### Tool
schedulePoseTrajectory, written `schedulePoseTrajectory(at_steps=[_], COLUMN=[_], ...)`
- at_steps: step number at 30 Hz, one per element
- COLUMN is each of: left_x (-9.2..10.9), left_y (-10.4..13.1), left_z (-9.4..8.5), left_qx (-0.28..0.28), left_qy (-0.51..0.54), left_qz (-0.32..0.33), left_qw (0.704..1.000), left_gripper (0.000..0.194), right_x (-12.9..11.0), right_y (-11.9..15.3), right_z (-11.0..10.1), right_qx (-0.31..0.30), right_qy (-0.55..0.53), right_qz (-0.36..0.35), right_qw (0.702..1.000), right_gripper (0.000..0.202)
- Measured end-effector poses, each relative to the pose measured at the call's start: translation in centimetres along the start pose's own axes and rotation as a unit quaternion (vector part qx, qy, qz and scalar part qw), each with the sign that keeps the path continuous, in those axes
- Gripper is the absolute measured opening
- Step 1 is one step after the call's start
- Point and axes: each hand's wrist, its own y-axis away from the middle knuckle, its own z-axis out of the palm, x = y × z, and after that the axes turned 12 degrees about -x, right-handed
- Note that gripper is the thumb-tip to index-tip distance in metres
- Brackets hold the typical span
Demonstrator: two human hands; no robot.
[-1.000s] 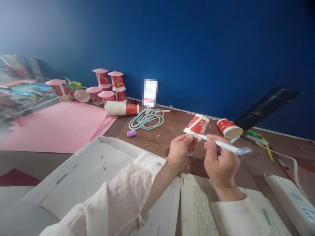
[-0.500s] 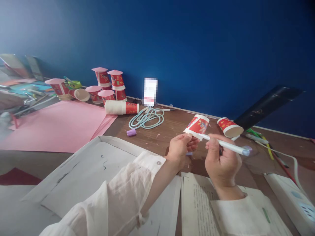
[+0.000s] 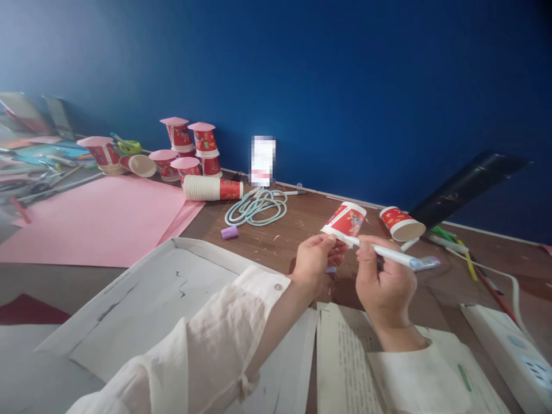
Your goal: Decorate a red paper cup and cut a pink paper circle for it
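My left hand (image 3: 317, 257) pinches the near rim of a red and white paper cup (image 3: 347, 220), which tilts with its base away from me. In my right hand (image 3: 385, 282) is a white pen (image 3: 394, 254), gripped like a writing tool. Its tip meets the cup's rim close to my left fingers; its clear end points right. Whether it leaves a mark there I cannot tell. Just right of the held cup, another red paper cup (image 3: 399, 223) lies on its side.
At the left stand several red cups with pink paper tops (image 3: 204, 138), beside a stack of nested cups (image 3: 211, 188). Pink paper sheets (image 3: 99, 224), a coiled blue cable (image 3: 256, 208), a lit phone (image 3: 263, 161), a purple cap (image 3: 229, 232), printed sheets (image 3: 340, 351) and a power strip (image 3: 509, 351) lie around.
My right hand and the pen have shifted slightly left, and the pen lies a little flatter. My left hand and the cup have stayed nearly still. A blurred hand at far left is gone.
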Motion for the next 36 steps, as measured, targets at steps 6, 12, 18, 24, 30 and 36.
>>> schedulePoseTrajectory(at_steps=[6, 12, 18, 24, 30, 36], left_x=[-0.2, -0.2, -0.1, -0.1, 0.6, 0.6], left_y=[-0.2, -0.5, -0.3, -0.4, 0.2, 0.7], left_z=[-0.3, -0.3, -0.2, -0.2, 0.2, 0.2], left_qx=[-0.007, -0.006, 0.002, 0.002, -0.039, -0.079], left_qy=[-0.009, -0.024, -0.032, 0.025, 0.091, 0.086], left_qz=[0.008, 0.006, 0.001, 0.012, -0.037, -0.105], left_qw=[1.0, 1.0, 0.999, 1.0, 0.994, 0.988], left_gripper=[0.014, 0.013, 0.016, 0.014, 0.016, 0.015], right_x=[-0.1, -0.1, -0.3, -0.4, 2.5, 3.9], right_y=[0.0, 0.0, 0.1, -0.1, -0.6, -0.8], right_z=[0.0, 0.0, -0.1, -0.3, 1.4, 2.1], right_qx=[0.003, -0.001, -0.011, 0.069, 0.083, 0.011], right_qy=[0.006, -0.003, -0.007, -0.131, -0.328, -0.401], right_qz=[0.005, 0.012, 0.023, 0.082, 0.246, 0.282], right_qw=[1.0, 1.0, 1.0, 0.985, 0.908, 0.871], right_gripper=[0.021, 0.023, 0.024, 0.024, 0.041, 0.052])
